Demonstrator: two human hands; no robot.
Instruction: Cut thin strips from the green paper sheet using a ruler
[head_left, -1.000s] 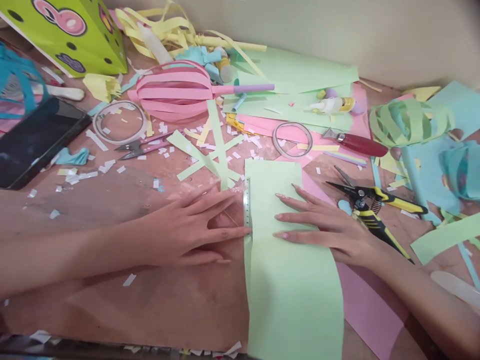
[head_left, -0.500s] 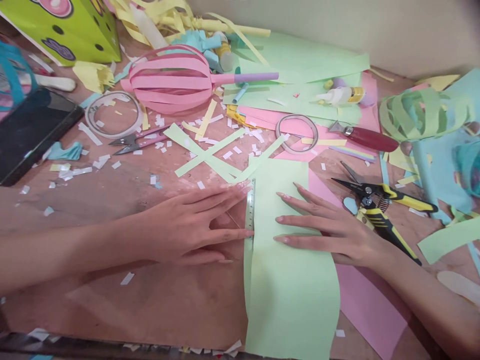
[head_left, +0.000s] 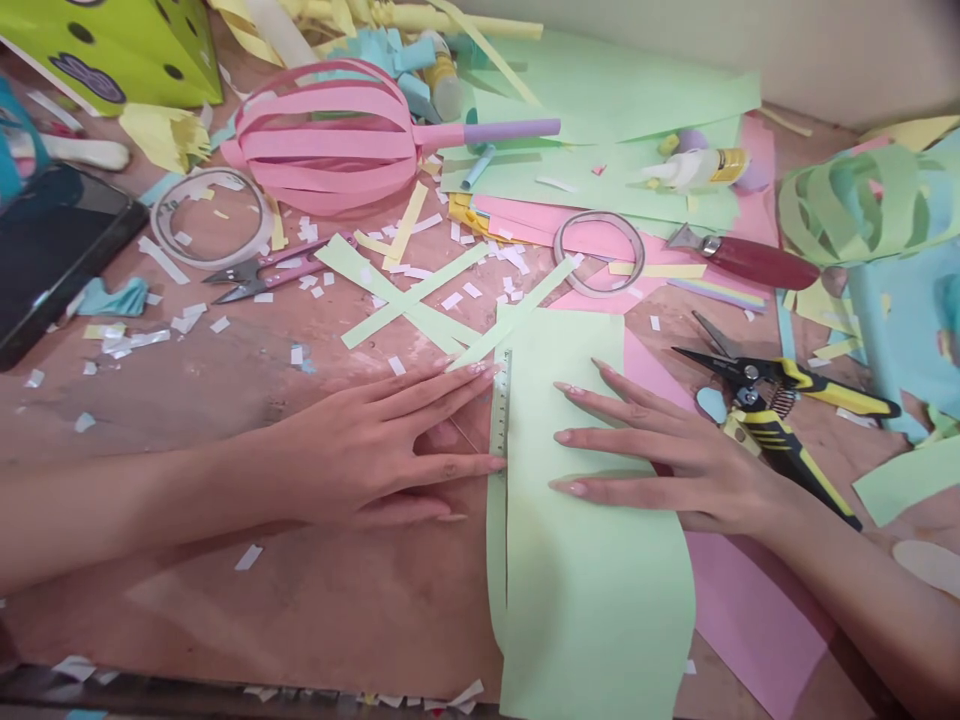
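My left hand lies flat with its fingers stretched out. Its fingertips press on a short clear ruler near the left edge of a light green paper sheet. Below the ruler, a dark slit separates a narrow strip from the sheet. My right hand rests on the sheet with fingers spread, a little right of the ruler. Beneath the green sheet is a pink sheet. Loose green paper strips lie crossed just beyond my left fingers.
Black and yellow snips and a red-handled knife lie to the right. Behind are tape rolls, thread snips, a pink paper lantern shape and a glue bottle. A phone sits at left among scattered paper bits.
The view has shifted slightly. The slit beside the narrow strip shows wider and the green sheet's right edge sits a bit farther right. Both hands keep nearly the same pose.
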